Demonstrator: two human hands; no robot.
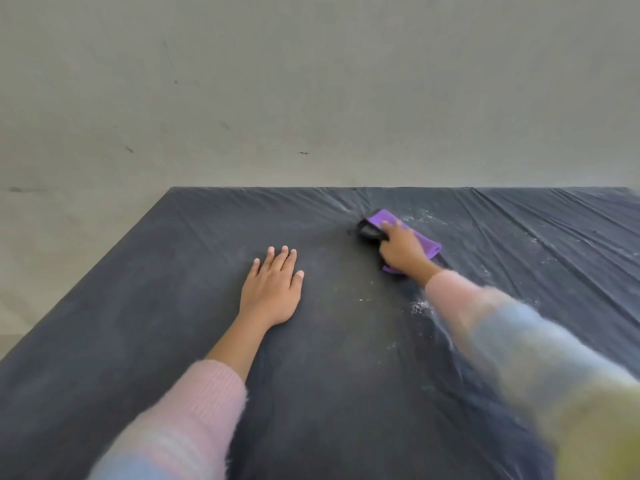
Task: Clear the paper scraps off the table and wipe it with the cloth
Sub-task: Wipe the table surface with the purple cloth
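Observation:
A purple cloth (427,245) lies on the dark covered table (138,323) near its far edge, right of centre. My right hand (403,249) rests on top of the cloth and presses it down, and the table cover bunches into a dark fold (367,232) just left of the fingers. Whether the fingers curl round the cloth is not clear. My left hand (273,289) lies flat on the table, fingers straight and spread, left of the cloth. Fine white specks (419,306) and dusty streaks (426,216) mark the cover around my right arm.
The table's cover is wrinkled toward the far right corner (554,216). A plain grey wall (311,98) stands right behind the far edge. The table's left edge runs diagonally, with pale floor (52,254) beyond it.

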